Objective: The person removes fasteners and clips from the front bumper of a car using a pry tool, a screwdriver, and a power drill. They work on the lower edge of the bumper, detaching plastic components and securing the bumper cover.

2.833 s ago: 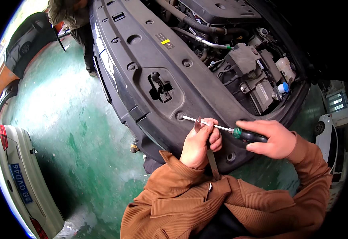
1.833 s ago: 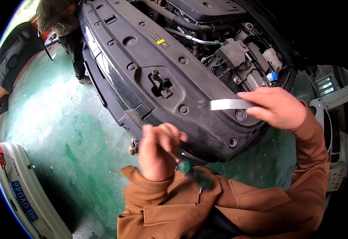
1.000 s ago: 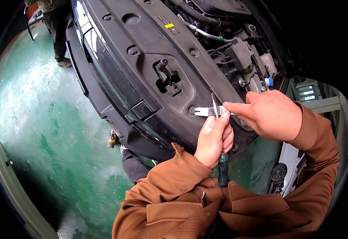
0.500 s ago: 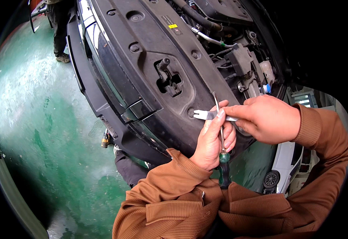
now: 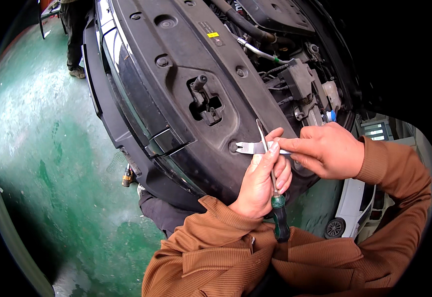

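Over the near end of the black cover (image 5: 211, 163), two bare hands come together. The left hand (image 5: 263, 188) is wrapped around a screwdriver (image 5: 280, 220), whose green-and-black handle hangs below the fist while its thin shaft slants up over the cover. That hand's thumb rests by a flat silver pry tool (image 5: 248, 148), which the right hand (image 5: 332, 152) grips between thumb and forefinger. The pry tool crosses the screwdriver's shaft, its forked tip at a round clip (image 5: 232, 147) set in the cover; whether the prongs sit under the clip's head I cannot tell. Farther up the cover, a latch (image 5: 199, 83) stands in a cut-out, with a yellow sticker (image 5: 213, 34) beyond it. Right of the cover is a blue cap (image 5: 330, 116); left of it lies the green floor (image 5: 77, 148), where a person's legs (image 5: 75, 39) stand.
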Available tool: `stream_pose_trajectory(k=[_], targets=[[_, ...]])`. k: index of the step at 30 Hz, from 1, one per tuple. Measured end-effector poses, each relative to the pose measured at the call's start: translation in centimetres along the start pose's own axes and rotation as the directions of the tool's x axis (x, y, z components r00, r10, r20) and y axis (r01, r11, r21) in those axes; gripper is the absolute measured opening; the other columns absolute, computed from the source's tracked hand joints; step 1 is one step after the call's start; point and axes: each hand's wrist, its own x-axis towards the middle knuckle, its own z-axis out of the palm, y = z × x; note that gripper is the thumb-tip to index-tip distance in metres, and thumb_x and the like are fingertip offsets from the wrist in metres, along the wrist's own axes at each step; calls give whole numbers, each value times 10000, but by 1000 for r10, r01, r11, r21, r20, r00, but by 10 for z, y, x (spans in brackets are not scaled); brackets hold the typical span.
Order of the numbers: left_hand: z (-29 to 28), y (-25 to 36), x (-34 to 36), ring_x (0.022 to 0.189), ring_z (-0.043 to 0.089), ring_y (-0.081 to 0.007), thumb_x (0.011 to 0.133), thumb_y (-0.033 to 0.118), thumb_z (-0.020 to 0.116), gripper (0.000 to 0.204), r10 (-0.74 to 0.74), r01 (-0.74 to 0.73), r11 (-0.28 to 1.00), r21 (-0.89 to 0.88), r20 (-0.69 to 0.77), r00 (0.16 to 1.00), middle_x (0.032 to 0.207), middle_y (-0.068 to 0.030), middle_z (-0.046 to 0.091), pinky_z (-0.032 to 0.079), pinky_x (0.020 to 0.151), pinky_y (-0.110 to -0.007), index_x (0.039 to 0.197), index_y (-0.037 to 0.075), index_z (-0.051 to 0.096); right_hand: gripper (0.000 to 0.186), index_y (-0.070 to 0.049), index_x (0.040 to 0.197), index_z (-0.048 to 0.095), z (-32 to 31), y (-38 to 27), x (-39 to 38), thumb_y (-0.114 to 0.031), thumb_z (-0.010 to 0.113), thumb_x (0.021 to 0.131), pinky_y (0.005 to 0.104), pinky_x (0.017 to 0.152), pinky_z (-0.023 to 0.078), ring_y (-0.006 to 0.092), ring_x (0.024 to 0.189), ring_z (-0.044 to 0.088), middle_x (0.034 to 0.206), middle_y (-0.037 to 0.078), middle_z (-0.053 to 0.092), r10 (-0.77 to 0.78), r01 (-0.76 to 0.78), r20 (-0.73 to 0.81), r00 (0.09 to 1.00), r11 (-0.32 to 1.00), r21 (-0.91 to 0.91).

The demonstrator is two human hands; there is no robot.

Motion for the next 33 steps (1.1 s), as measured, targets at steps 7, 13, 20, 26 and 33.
stream_pose_trajectory(k=[7, 13, 20, 26, 33], targets=[[-1, -1, 1, 497, 373, -112, 1112, 300, 406, 380, 27, -27, 1000, 1, -6, 1000, 653, 9, 372, 382, 458, -263, 1440, 108, 409, 400, -159, 1313, 656, 18, 8, -4, -198, 686, 915, 404, 538, 519, 304, 617, 632, 747, 87, 600, 13, -3, -79, 997, 993, 114], [-3, -6, 0, 481, 376, -115, 1112, 286, 399, 375, 66, -66, 998, 4, 15, 998, 651, 4, 378, 383, 450, -261, 1430, 88, 418, 390, -145, 1303, 664, 22, 11, -4, -175, 687, 915, 410, 578, 523, 308, 667, 646, 753, 97, 612, 12, 11, -109, 994, 978, 207], [-4, -9, 0, 482, 383, -112, 1091, 252, 443, 340, 66, -65, 996, 53, -27, 997, 652, 3, 379, 377, 437, -258, 1378, 71, 449, 358, -139, 1282, 668, 48, 20, -9, -185, 680, 927, 422, 594, 525, 321, 678, 649, 761, 104, 622, 8, 48, -210, 978, 964, 261], [-4, -14, 3, 480, 366, -97, 1095, 267, 458, 214, 101, -91, 978, 187, -43, 994, 640, 18, 357, 355, 425, -252, 1156, 66, 497, 327, -135, 1264, 677, 59, 25, -13, -237, 652, 954, 444, 636, 536, 345, 728, 665, 816, 128, 654, 12, 50, -239, 971, 967, 251], [57, 5, -45, 501, 383, -95, 1054, 271, 556, 215, 218, 72, 761, 645, -358, 908, 668, 18, 412, 323, 451, -254, 1098, 61, 536, 345, -174, 1292, 675, 76, 35, -20, -242, 638, 956, 447, 714, 544, 353, 797, 670, 859, 143, 672, -6, 79, -277, 961, 965, 251]])
